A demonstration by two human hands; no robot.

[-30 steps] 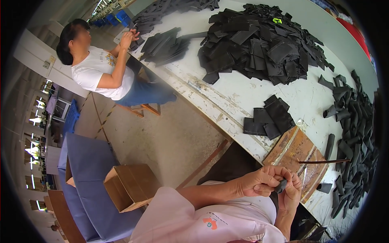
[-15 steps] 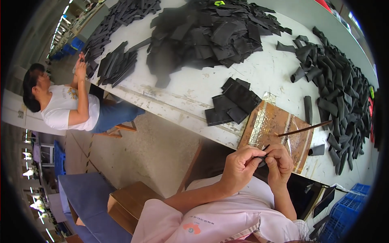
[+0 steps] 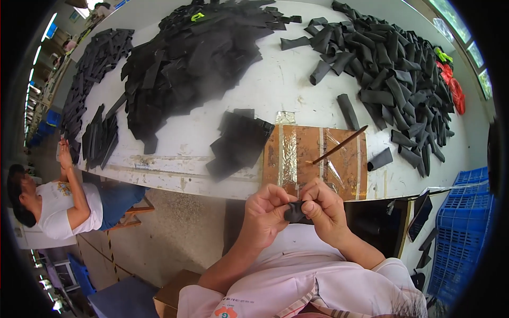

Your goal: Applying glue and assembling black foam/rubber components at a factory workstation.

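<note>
In front of my body, just off the table's near edge, a small black fabric piece (image 3: 295,213) is pinched between both hands. My left hand (image 3: 266,213) grips its left side with thumb and fingertips, and my right hand (image 3: 325,212) grips the right side the same way. Part of the piece is hidden behind the fingers. Beyond my hands lies a brown board (image 3: 273,172) with strips of clear tape across it. A thin brown stick (image 3: 342,144) rests slantwise over the board. Flat black pieces (image 3: 241,143) overlap at the board's left.
A large heap of flat black pieces (image 3: 196,69) covers the table's far left. Black fabric tubes (image 3: 392,79) are piled at the right, near a red bag (image 3: 452,87). Blue crates (image 3: 461,228) stand at lower right. At left a co-worker (image 3: 63,204) sits at the table.
The whole view has swung to the right, so table and co-worker appear further left. Both hands keep their pinch on the black piece, and more of it shows between the fingers.
</note>
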